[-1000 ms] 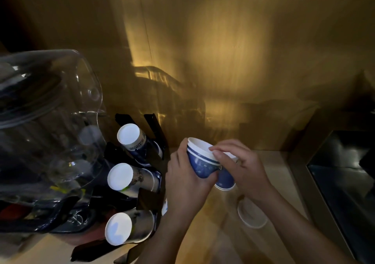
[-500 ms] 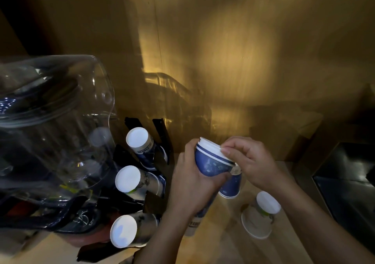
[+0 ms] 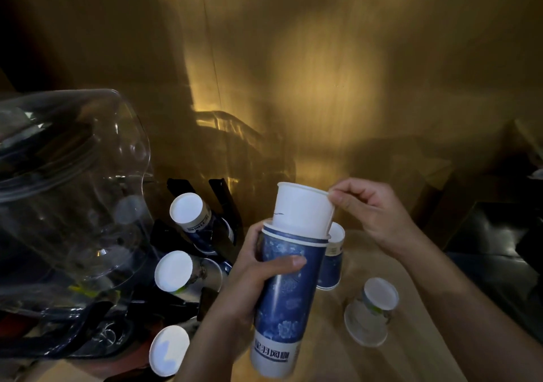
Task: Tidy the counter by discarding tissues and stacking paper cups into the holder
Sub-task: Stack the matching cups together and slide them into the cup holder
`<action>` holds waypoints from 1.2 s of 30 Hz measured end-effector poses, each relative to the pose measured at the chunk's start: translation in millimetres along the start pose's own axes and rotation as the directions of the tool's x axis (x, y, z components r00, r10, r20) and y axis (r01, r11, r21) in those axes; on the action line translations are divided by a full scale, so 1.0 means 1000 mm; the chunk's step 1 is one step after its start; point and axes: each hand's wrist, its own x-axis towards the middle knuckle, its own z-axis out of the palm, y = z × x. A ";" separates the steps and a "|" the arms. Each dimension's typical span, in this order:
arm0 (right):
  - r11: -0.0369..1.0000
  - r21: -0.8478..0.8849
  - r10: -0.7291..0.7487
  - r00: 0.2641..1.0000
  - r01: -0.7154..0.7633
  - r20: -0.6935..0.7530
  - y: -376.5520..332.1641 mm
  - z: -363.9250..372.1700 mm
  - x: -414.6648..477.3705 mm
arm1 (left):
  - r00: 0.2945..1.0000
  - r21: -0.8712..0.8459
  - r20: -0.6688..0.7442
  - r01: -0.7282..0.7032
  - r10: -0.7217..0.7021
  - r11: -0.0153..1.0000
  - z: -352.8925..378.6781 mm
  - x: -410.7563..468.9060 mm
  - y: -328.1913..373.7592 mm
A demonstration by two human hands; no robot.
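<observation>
My left hand (image 3: 252,281) grips a tall stack of blue patterned paper cups (image 3: 282,299), held mouth up over the counter. A white paper cup (image 3: 302,208) sticks halfway out of the stack's top, and my right hand (image 3: 373,211) pinches its rim between thumb and finger. On the left, a black cup holder (image 3: 223,205) carries three rows of nested cups with white bottoms facing me (image 3: 186,208). Behind the stack another blue cup (image 3: 332,261) stands upside down on the counter, and a white cup (image 3: 373,311) stands upside down to the right.
A large clear water bottle (image 3: 67,193) fills the left side, next to the holder. The wooden counter (image 3: 329,349) meets a golden wall behind. A dark sink or appliance (image 3: 499,249) lies at the right edge.
The stack in my left hand has risen and tilted upright. My right hand has pulled the white cup partway up out of its top. The camera view has shifted, showing the white cup on the counter.
</observation>
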 end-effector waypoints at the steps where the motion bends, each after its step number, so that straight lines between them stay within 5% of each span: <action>1: 1.000 -0.014 0.003 1.000 -0.004 -0.010 0.001 0.000 0.000 | 0.999 0.096 -0.037 -0.018 0.022 0.995 0.001 -0.001 -0.001; 3: 0.999 -0.054 0.008 0.999 -0.011 -0.047 0.004 0.000 0.001 | 0.980 0.412 -0.129 -0.087 0.153 0.907 0.004 -0.001 -0.003; 5: 0.997 -0.076 0.022 0.994 -0.030 -0.103 0.006 0.000 0.004 | 0.909 0.741 -0.182 -0.124 0.375 0.660 0.007 -0.001 -0.007; 8: 0.990 -0.127 0.032 0.981 -0.057 -0.191 0.011 -0.001 0.005 | 0.829 0.892 -0.167 -0.103 0.534 0.439 0.012 -0.002 -0.012; 12: 0.859 -0.510 -0.077 0.997 0.053 -0.026 0.017 -0.005 -0.002 | 0.839 0.885 -0.162 -0.110 0.520 0.453 0.009 -0.001 -0.017; 15: 0.468 -0.843 -0.195 0.961 0.265 0.194 0.023 -0.003 -0.008 | 0.854 0.847 -0.192 -0.106 0.484 0.521 0.005 0.002 -0.020; 18: 0.146 -0.929 -0.180 0.933 0.340 0.312 0.032 0.004 -0.012 | 0.878 0.785 -0.177 -0.146 0.444 0.602 0.006 0.005 -0.021; 24: -0.020 -0.958 -0.450 0.853 0.286 0.264 0.056 0.005 -0.023 | 0.910 0.720 -0.103 -0.210 0.401 0.662 0.010 0.008 -0.024; 27: -0.016 -0.973 -0.542 0.816 0.229 0.201 0.066 -0.005 -0.031 | 0.921 0.677 -0.062 -0.245 0.385 0.694 0.014 0.010 -0.027; 30: 0.088 -0.991 -0.470 0.882 0.099 0.047 0.070 -0.020 -0.041 | 0.918 0.601 -0.075 -0.270 0.390 0.752 0.016 0.013 -0.029; 33: 0.489 -0.855 -0.270 0.903 -0.172 -0.336 0.075 -0.034 -0.053 | 0.925 0.546 -0.102 -0.255 0.365 0.798 0.017 0.015 -0.034; 36: 0.804 -0.446 0.042 0.786 -0.393 -0.616 0.091 -0.046 -0.078 | 0.942 0.524 -0.109 -0.217 0.318 0.823 0.016 0.017 -0.043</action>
